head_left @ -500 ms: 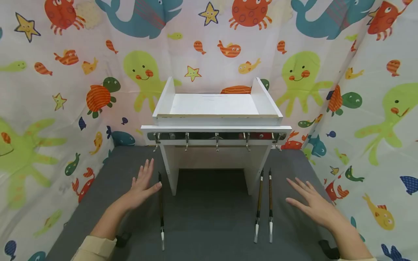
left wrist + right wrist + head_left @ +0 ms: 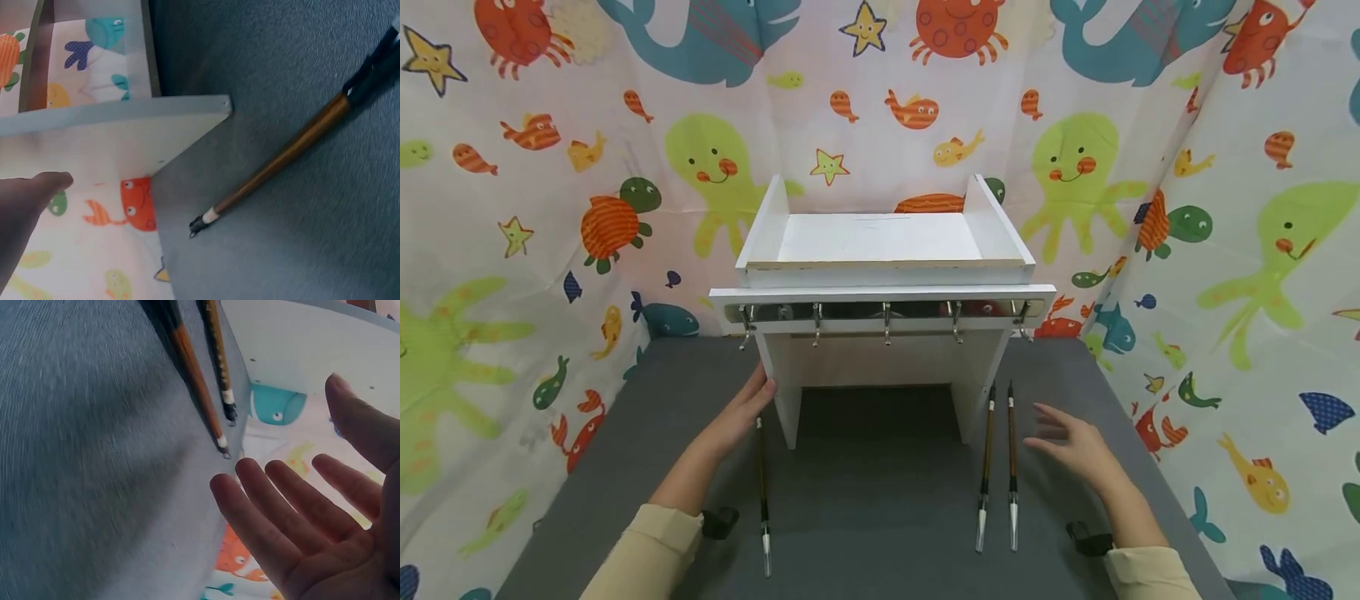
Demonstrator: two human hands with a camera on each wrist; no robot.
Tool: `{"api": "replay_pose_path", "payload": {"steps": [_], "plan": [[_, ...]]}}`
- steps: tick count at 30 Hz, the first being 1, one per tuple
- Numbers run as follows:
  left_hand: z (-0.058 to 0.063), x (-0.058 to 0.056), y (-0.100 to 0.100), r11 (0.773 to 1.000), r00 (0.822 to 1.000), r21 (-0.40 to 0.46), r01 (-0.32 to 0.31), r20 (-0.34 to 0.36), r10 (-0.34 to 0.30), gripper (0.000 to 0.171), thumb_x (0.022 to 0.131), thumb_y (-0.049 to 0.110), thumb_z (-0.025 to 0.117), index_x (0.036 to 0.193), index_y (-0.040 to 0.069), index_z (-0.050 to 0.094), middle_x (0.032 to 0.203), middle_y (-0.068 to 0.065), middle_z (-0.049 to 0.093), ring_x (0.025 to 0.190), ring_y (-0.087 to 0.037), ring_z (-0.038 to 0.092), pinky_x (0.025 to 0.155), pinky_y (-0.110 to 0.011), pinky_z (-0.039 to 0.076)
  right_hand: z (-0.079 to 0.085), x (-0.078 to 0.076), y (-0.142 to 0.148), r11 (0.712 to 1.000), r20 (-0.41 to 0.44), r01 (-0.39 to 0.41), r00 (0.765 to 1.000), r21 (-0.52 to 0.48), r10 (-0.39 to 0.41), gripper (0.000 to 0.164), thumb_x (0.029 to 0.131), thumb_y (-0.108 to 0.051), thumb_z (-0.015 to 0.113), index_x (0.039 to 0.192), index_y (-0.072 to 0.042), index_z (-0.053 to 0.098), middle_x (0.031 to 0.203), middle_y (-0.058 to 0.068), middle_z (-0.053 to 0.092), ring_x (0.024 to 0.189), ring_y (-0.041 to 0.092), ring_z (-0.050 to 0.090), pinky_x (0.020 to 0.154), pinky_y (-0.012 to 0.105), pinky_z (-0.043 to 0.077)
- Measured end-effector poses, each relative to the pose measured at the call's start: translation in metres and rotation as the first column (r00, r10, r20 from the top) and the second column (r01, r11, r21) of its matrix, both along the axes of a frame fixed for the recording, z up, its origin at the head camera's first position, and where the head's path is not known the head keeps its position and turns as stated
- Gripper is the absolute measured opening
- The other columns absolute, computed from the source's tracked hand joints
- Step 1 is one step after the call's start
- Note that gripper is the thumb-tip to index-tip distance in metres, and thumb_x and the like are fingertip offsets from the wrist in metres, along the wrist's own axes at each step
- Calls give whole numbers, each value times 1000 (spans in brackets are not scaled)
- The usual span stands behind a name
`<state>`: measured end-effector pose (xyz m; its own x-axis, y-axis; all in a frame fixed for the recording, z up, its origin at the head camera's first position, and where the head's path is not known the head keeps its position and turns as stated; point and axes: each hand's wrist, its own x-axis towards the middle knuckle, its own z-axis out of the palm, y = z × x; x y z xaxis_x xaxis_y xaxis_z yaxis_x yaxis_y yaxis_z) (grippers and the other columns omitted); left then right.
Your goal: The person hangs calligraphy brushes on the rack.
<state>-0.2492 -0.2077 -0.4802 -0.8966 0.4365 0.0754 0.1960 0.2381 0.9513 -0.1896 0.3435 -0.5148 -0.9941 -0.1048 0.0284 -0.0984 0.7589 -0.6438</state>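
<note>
A white shelf (image 2: 880, 293) with a row of metal hooks (image 2: 887, 323) under its front edge stands on the grey table. My left hand (image 2: 737, 427) is beside its left side panel, fingers extended, the fingertips partly hidden behind the panel's edge; the left wrist view shows the thumb (image 2: 53, 182) close to that panel. One writing brush (image 2: 763, 500) with a clear cap lies below this hand. Two more brushes, one inner (image 2: 987, 467) and one outer (image 2: 1012, 475), lie right of the shelf. My right hand (image 2: 1075, 450) hovers beside the outer brush, fingers spread, holding nothing.
A patterned curtain (image 2: 850, 125) with sea animals hangs behind the shelf and along both sides. The shelf's top tray (image 2: 880, 237) has raised side walls. Grey cloth (image 2: 872, 517) covers the table. Dark bands (image 2: 721, 522) are on both wrists.
My left hand has moved forward and right, up to the shelf's left panel. The right hand has come left, closer to the outer brush. The head view has shifted slightly to the right.
</note>
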Motion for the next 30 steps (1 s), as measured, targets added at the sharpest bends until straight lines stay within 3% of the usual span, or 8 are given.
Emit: {"api": "replay_pose_path", "payload": {"steps": [6, 12, 18, 24, 30], "plan": [[-11, -3, 11, 992, 996, 89, -85, 41, 82, 65, 112, 37, 27, 163, 18, -8, 168, -23, -1, 152, -50, 5, 115, -73, 13, -19, -14, -9, 988, 124, 75, 991, -136, -58, 77, 92, -32, 77, 152, -2, 40, 141, 32, 53, 120, 46, 62, 81, 46, 61], [-10, 2, 7, 984, 990, 111, -140, 27, 138, 62, 112, 37, 27, 164, 18, 0, 162, -28, 20, 146, -50, 24, 113, -73, 22, -33, -29, -26, 963, 195, 172, 972, -208, -131, 75, 90, -25, 78, 150, 1, 41, 137, 34, 55, 108, 41, 68, 74, 39, 62], [-9, 2, 8, 985, 991, 108, -136, 27, 134, 62, 111, 40, 26, 164, 21, 0, 165, -26, 15, 148, -51, 19, 112, -75, 20, -36, -38, -37, 961, 196, 255, 953, -110, -231, 70, 85, -22, 83, 141, 5, 50, 122, 30, 64, 90, 30, 72, 71, 40, 61], [-10, 0, 14, 988, 992, 96, -123, 28, 121, 61, 111, 40, 26, 164, 24, -1, 168, -21, 8, 151, -49, 13, 112, -75, 19, -41, -39, -35, 953, 189, 303, 936, -4, -297, 58, 81, -13, 84, 129, 6, 58, 105, 22, 69, 85, 29, 67, 70, 43, 56], [-10, -2, 18, 989, 994, 96, -109, 33, 106, 61, 111, 39, 26, 164, 26, -2, 168, -20, 6, 152, -48, 11, 111, -76, 18, -45, -36, -30, 937, 197, 343, 925, -64, -325, 56, 81, -7, 79, 131, 7, 58, 105, 23, 72, 80, 26, 71, 68, 41, 58]]}}
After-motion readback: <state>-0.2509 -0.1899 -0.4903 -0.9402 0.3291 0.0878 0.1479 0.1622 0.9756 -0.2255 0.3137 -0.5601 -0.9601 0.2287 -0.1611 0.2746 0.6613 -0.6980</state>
